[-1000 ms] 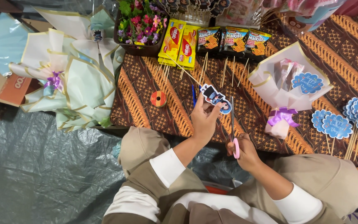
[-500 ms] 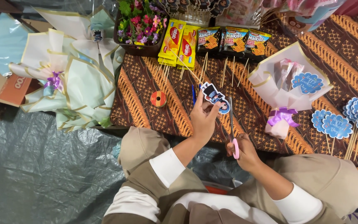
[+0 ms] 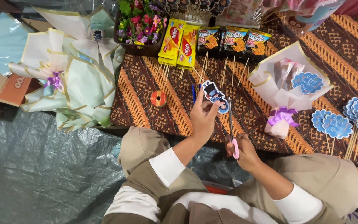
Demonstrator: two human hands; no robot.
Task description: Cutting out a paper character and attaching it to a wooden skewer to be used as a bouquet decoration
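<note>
While both forearms reach up over the patterned brown cloth (image 3: pixel 146 87):
Left hand (image 3: pixel 204 118): fingertips pinching a printed paper cartoon cut-out (image 3: pixel 214 95).
Right hand (image 3: pixel 245 151): fingers curled through pink-handled metal scissors (image 3: pixel 232 128), blades just beside cut-out.

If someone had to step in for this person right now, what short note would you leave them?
Left hand: holds a small printed cartoon-figure paper cutout above the brown patterned cloth.
Right hand: grips pink-handled scissors, blades pointing up beside the cutout.
Done: the cutout looks largely trimmed to shape.
Left: whether any edge remains uncut cannot be told. Thin wooden skewers lie on the cloth just beyond it.
</note>
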